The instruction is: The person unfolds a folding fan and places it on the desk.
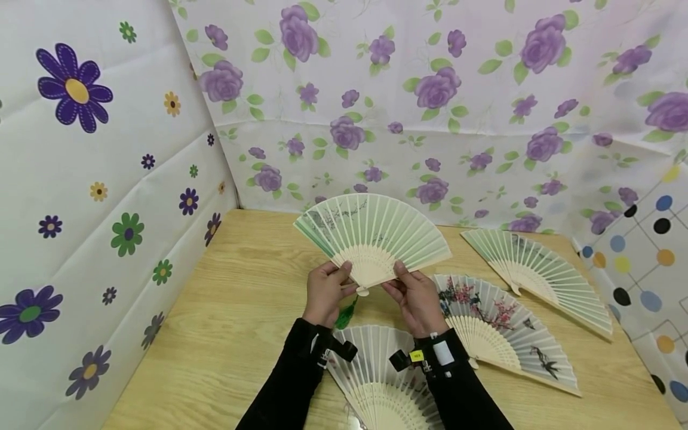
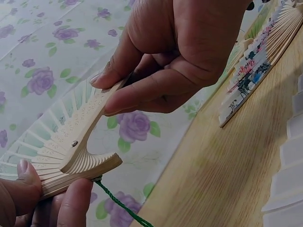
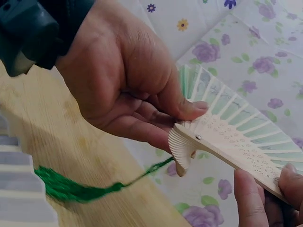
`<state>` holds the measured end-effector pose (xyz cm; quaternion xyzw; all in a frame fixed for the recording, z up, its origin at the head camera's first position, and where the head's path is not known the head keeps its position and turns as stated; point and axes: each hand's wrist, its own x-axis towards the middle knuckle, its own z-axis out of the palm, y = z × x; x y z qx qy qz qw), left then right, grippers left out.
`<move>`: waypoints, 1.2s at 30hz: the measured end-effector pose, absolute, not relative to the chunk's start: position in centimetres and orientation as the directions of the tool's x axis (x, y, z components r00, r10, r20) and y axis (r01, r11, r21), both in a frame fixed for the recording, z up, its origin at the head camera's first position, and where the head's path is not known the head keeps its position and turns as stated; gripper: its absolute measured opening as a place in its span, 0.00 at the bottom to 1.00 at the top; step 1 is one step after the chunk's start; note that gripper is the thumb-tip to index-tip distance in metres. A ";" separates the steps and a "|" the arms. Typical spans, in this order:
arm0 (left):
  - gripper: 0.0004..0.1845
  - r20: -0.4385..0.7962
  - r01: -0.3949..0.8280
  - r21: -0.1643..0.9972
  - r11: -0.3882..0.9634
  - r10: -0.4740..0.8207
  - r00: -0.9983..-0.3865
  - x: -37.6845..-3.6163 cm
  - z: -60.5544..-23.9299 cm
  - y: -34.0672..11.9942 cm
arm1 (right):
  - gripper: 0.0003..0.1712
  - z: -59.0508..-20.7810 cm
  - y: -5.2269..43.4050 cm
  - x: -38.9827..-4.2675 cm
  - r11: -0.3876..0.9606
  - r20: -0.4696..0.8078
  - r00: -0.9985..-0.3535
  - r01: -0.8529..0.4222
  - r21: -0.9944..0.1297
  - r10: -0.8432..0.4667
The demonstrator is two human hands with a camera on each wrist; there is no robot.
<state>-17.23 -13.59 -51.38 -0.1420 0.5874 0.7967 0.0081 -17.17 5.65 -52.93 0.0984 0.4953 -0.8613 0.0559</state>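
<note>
A pale green folding fan (image 1: 387, 224) with a branch print is spread wide above the table. My left hand (image 1: 325, 292) pinches its left guard stick between thumb and fingers. On the other side, my right hand (image 1: 416, 298) pinches the right guard stick the same way. Both wrist views show the pierced cream ribs (image 3: 232, 142) and the rivet (image 2: 75, 144) where they meet. From the pivot end hangs a green tassel (image 3: 75, 187) on a cord (image 2: 120, 201). Part of each hand's fingers is hidden behind the fan.
Three more spread fans lie on the wooden table (image 1: 226, 334): a whitish one (image 1: 371, 352) under my forearms, one with pink blossoms (image 1: 507, 316) to the right, and a green one (image 1: 543, 263) behind that. Flower-printed cloth (image 1: 376, 149) walls the back and sides.
</note>
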 end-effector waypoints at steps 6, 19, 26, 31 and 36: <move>0.15 -0.226 -0.151 0.924 -0.352 -0.182 -0.957 -17.4 -51.4 -13.4 | 0.15 -53.1 5.0 -17.0 -0.546 -0.229 -0.972 0.166 -0.821 0.048; 0.15 -0.210 -0.118 0.918 -0.378 -0.213 -0.954 -17.5 -51.5 -13.3 | 0.15 -52.7 4.6 -17.0 -0.549 -0.215 -0.974 0.142 -0.823 0.070; 0.14 -0.243 -0.122 0.892 -0.435 -0.235 -0.941 -17.5 -51.8 -13.0 | 0.15 -53.1 3.9 -16.8 -0.583 -0.231 -0.968 0.133 -0.801 0.097; 0.15 -0.241 -0.115 0.890 -0.441 -0.242 -0.940 -17.5 -51.5 -13.0 | 0.14 -52.8 3.9 -16.9 -0.561 -0.205 -0.974 0.120 -0.819 0.091; 0.15 -0.226 -0.092 0.892 -0.443 -0.258 -0.939 -17.6 -51.2 -12.8 | 0.14 -52.5 3.9 -16.9 -0.573 -0.194 -0.977 0.108 -0.812 0.091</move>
